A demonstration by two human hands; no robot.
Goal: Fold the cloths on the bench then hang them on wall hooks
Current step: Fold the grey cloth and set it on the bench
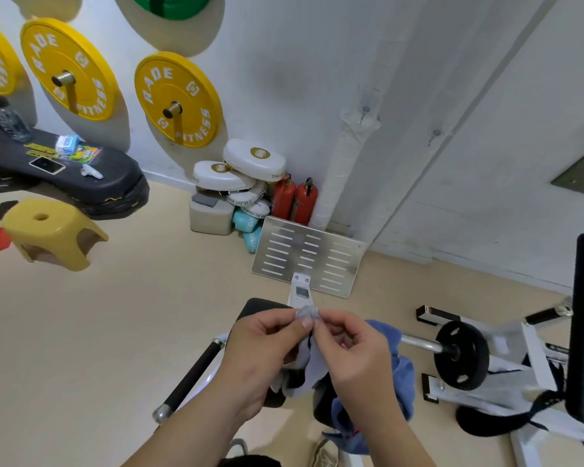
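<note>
So we've got the pale grey cloth (317, 360) pinched at its top edge, left hand (267, 345) and right hand (354, 352) both nipping it thumb-to-fingertip. The tips almost touch and the rest hangs limp below our fingers. It looks thin, light and floppy, so it needs barely any grip, but it probably won't hold a fold by itself. We reckon taking it by the corners works best. A blue cloth (403, 372) lies bunched on the bench (260, 306) under the right fingers, and the wall hooks (366, 110) are well beyond our fingertips.

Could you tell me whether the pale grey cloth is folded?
Not folded: the pale grey cloth hangs crumpled, its top pinched by left hand and right hand.
</note>
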